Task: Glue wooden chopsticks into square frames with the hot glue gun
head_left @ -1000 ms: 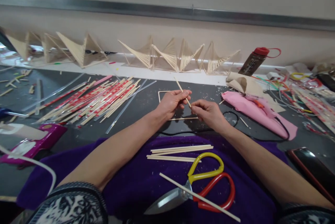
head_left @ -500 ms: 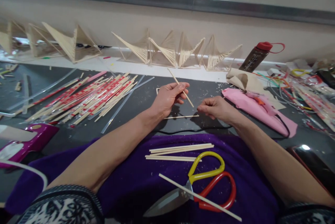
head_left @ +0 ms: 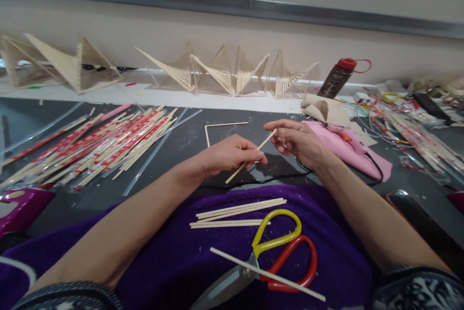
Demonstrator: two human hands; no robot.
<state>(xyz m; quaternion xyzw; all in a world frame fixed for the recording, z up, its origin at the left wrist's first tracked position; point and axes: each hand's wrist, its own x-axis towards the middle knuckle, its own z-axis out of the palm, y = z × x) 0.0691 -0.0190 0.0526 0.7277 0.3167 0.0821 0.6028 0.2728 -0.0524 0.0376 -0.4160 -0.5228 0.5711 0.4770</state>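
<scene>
My left hand [head_left: 237,153] pinches a thin wooden stick [head_left: 267,140] between thumb and fingers, the stick slanting up to the right. At its upper end is my right hand [head_left: 292,138], index finger stretched out and the others loosely bent; whether they touch the tip is unclear. Behind my left hand, two sticks joined in a corner [head_left: 217,125] lie on the dark table, partly covered by the hand. On the purple cloth [head_left: 163,252] over my lap rest several cut sticks [head_left: 235,209] and large scissors [head_left: 277,242] with yellow and red handles, one long stick [head_left: 250,266] across them.
Wrapped chopsticks [head_left: 119,143] are heaped at left, beside a magenta device [head_left: 25,208]. Stick-built models [head_left: 213,70] line the wall ledge. At right are a bottle [head_left: 337,78], a pink cloth bundle [head_left: 348,148], wires and a phone [head_left: 416,223]. A black cord [head_left: 268,180] crosses the table.
My left hand has turned over and lowered, tilting the stick the other way. My right hand has risen to the stick's end and its fingers have loosened. The joined corner sticks show more.
</scene>
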